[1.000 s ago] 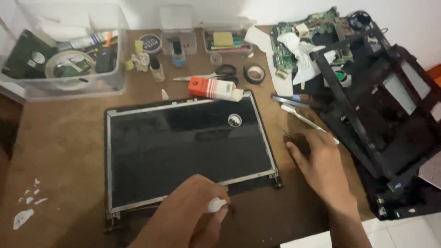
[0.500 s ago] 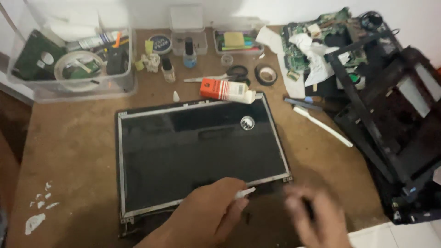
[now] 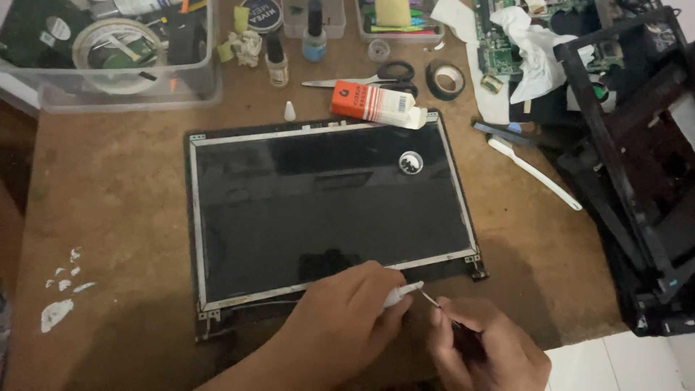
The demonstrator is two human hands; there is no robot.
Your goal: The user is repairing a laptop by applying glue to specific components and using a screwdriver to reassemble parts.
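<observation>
At the near edge of the laptop screen panel (image 3: pixel 329 210), the left hand (image 3: pixel 340 326) pinches a small white tube (image 3: pixel 400 295) while the right hand (image 3: pixel 485 347) grips a thin tool (image 3: pixel 443 313) at its tip, so clearing or opening the nozzle seems underway, needing steady aim.

On the brown tabletop (image 3: pixel 108 188), an orange-and-white glue tube (image 3: pixel 376 105) lies beside black-handled scissors (image 3: pixel 376 76) and a roll of black tape (image 3: pixel 444 80). A clear plastic bin (image 3: pixel 108 54) holding tape rolls sits at the far left. A white toothbrush (image 3: pixel 532 172) lies near a green circuit board (image 3: pixel 507 36) and a black laptop frame (image 3: pixel 637 166)
</observation>
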